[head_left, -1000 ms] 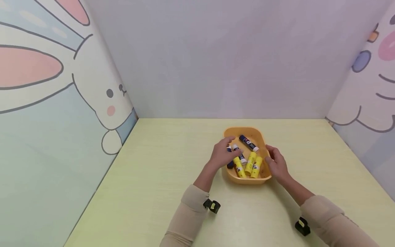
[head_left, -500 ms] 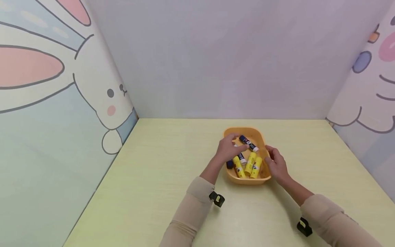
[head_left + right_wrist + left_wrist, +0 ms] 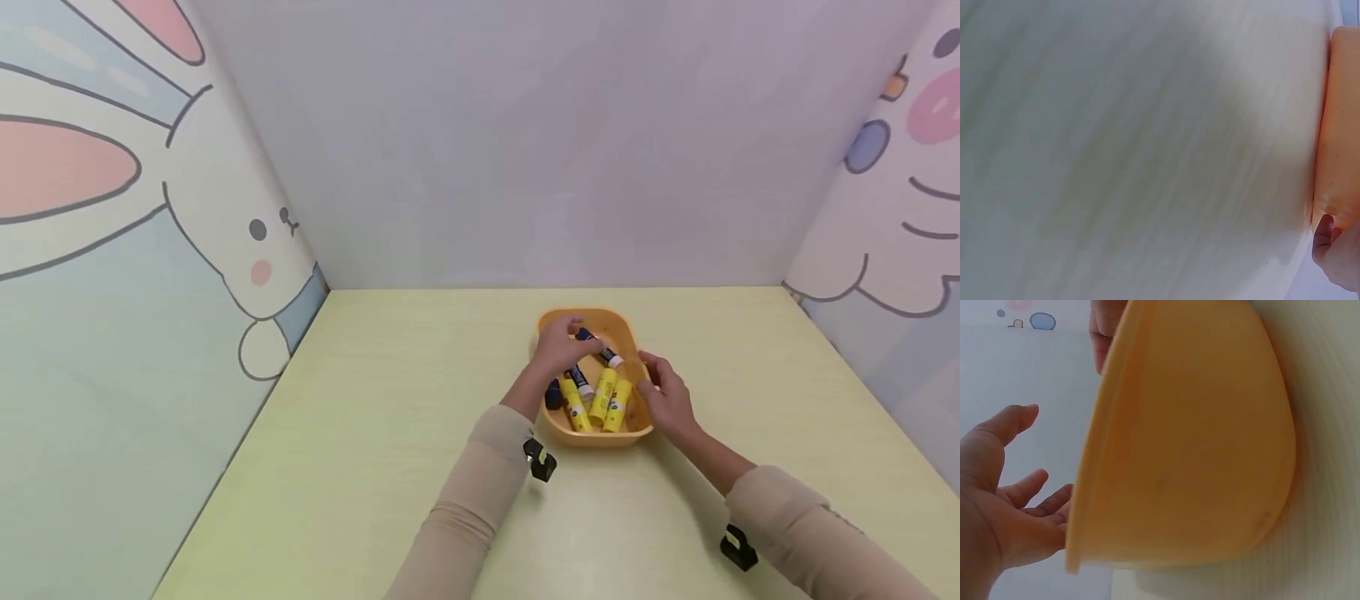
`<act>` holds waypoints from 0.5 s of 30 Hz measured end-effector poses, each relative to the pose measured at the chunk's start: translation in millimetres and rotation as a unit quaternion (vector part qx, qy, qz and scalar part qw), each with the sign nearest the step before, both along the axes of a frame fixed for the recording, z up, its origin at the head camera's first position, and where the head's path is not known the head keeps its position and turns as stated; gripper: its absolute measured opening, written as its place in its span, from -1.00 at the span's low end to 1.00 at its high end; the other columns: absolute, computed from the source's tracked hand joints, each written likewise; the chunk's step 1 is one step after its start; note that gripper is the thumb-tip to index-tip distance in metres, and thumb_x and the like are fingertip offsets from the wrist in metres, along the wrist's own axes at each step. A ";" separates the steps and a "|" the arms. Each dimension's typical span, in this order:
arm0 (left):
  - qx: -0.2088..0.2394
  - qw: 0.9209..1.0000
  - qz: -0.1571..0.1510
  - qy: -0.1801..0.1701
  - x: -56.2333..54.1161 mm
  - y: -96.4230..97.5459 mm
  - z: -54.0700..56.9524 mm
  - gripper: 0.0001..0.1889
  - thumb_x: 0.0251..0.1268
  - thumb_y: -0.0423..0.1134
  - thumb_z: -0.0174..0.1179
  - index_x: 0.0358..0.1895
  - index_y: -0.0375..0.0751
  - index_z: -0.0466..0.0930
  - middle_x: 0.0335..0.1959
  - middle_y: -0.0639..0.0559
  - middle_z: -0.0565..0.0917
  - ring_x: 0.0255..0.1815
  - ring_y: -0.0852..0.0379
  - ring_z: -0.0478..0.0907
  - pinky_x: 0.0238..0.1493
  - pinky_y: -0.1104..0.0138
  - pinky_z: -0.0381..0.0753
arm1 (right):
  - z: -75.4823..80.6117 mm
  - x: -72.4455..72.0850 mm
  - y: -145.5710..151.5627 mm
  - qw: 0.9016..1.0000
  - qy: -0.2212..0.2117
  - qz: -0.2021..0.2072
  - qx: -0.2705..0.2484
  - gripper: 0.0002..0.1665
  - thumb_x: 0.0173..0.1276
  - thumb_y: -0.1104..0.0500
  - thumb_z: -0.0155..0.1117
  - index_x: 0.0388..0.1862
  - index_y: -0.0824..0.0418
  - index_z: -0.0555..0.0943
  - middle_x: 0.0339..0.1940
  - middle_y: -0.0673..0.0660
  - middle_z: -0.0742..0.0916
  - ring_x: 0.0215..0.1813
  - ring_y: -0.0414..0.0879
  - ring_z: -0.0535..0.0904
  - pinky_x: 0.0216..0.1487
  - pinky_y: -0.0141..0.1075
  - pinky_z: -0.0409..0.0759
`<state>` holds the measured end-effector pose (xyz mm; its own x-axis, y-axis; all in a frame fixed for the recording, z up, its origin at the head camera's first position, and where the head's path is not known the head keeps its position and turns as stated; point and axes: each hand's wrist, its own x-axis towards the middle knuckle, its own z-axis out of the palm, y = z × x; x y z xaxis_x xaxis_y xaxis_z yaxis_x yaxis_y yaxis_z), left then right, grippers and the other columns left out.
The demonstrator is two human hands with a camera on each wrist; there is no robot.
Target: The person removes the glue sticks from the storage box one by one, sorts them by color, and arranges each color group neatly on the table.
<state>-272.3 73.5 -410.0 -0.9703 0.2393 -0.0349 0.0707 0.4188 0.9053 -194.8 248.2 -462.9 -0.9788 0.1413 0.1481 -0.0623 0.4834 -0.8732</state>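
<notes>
An orange plastic basin (image 3: 592, 440) stands on the table with several glue sticks lying in it. Yellow glue sticks (image 3: 573, 406) are at its front, and dark blue ones with white ends lie behind and left. My left hand (image 3: 558, 346) hovers over the back left of the basin, thumb and fingers apart and nothing between them. Its thumb partly covers the rear blue glue stick (image 3: 611, 357). At the right side, my right hand (image 3: 670, 400) grips the basin's rim. The left wrist view shows the basin's outer wall (image 3: 1191, 437) beside the spread left fingers.
The pale yellow table (image 3: 375, 417) reaches back to a plain light wall (image 3: 525, 150). Cartoon-printed side walls (image 3: 112, 350) rise on the left and right. Black camera mounts (image 3: 540, 460) sit on both wrists.
My left hand has moved right and farther back over the basin, toward the rear blue glue stick. The right hand has stayed on the rim. The head view has shifted slightly.
</notes>
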 end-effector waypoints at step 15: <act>-0.004 0.999 0.033 -0.038 -13.3 8.9 -17.7 -0.30 0.02 0.04 0.36 0.25 -0.15 0.40 0.16 -0.05 0.46 0.04 0.03 0.45 -0.02 0.19 0.49 | -4.2 -0.3 -5.2 1.000 0.011 0.011 0.008 -0.46 0.37 0.40 -0.13 0.34 0.40 0.19 0.13 0.41 0.44 0.06 0.20 0.36 0.11 0.09 0.36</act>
<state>-285.6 82.4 -427.6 -0.9786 0.1742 -0.1100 -0.0256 0.4267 0.9040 -195.0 243.0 -467.1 -0.9782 0.1175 0.1714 -0.0920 0.4950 -0.8640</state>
